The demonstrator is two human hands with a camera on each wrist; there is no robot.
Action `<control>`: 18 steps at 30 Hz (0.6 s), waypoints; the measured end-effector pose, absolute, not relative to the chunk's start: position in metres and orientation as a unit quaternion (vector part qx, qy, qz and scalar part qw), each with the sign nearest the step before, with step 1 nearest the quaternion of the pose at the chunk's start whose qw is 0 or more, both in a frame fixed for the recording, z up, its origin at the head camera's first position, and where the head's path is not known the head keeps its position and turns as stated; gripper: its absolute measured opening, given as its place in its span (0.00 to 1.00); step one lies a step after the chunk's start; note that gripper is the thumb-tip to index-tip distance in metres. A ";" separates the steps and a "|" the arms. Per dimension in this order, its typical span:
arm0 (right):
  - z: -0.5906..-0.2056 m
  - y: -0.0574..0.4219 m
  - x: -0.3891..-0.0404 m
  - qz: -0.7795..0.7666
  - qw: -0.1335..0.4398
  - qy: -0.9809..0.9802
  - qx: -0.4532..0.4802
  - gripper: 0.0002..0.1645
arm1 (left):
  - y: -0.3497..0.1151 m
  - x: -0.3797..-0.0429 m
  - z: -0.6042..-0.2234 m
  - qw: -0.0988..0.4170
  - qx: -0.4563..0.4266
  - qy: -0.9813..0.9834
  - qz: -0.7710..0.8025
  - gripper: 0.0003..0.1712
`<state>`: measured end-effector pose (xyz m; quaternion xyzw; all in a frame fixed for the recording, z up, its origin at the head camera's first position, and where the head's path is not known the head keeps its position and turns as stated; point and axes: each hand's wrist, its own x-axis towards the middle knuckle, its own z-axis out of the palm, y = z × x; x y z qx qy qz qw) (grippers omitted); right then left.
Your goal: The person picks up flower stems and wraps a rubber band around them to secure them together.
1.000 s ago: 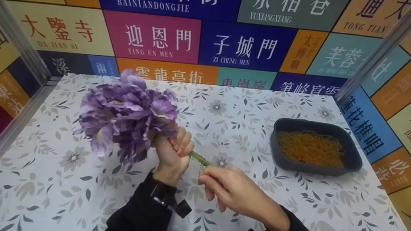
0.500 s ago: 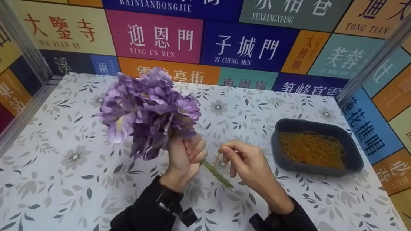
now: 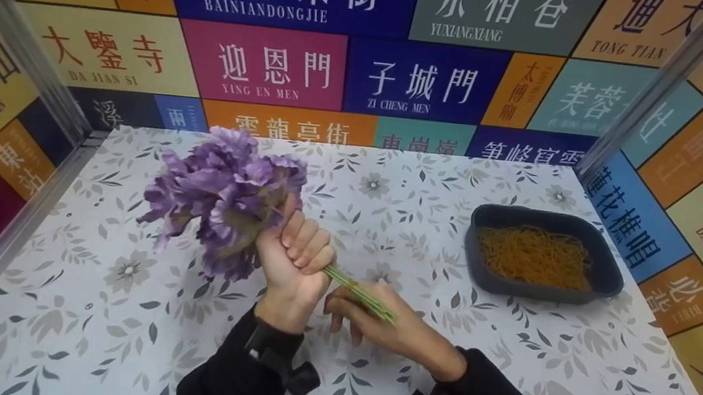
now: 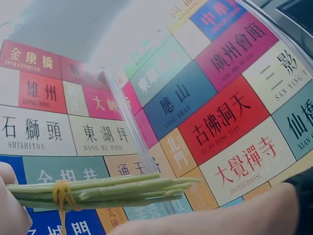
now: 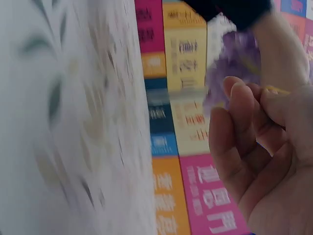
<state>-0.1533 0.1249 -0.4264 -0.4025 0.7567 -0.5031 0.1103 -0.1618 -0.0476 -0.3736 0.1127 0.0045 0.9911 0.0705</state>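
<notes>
My left hand [image 3: 295, 262] grips a bunch of purple artificial flowers [image 3: 217, 205] just below the blooms, which tilt to the upper left. Their green stems [image 4: 132, 190] poke out of the fist toward the lower right. A thin orange-yellow rubber band [image 4: 62, 193] loops several times around the stems near that fist, and one strand is drawn downward. My right hand [image 3: 388, 325] is behind and below the stem ends. In the right wrist view its fingers [image 5: 242, 105] are curled, with a bit of the yellow band at the thumb and fingertips.
A dark grey plastic tub [image 3: 540, 292] stands at the right of the table, holding a heap of rubber bands [image 3: 531, 254]. The tabletop [image 3: 92, 327] has a floral leaf print. Panels with coloured signs [image 3: 261, 65] and metal posts [image 3: 643, 102] enclose the back and sides.
The bunch swung right, then back left with my left hand. My right hand lifted a strand above the stems, then passed down beneath them. The band is now wound around the stems.
</notes>
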 end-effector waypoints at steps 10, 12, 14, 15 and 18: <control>-0.409 0.112 -0.115 -0.465 0.116 0.791 -0.380 0.14 | -0.059 -0.169 -0.378 0.003 0.110 -0.013 0.994 0.35; -0.406 0.111 -0.111 -0.435 0.077 0.800 -0.405 0.14 | -0.060 -0.171 -0.380 -0.005 0.109 -0.009 0.994 0.35; -0.404 0.112 -0.108 -0.402 0.020 0.811 -0.425 0.13 | -0.060 -0.173 -0.382 -0.008 0.108 -0.008 0.994 0.34; -0.402 0.114 -0.107 -0.386 -0.008 0.816 -0.430 0.12 | -0.060 -0.173 -0.383 -0.010 0.108 -0.005 0.994 0.34; -0.396 0.117 -0.104 -0.352 -0.077 0.823 -0.439 0.10 | -0.058 -0.174 -0.384 -0.014 0.111 0.004 0.994 0.34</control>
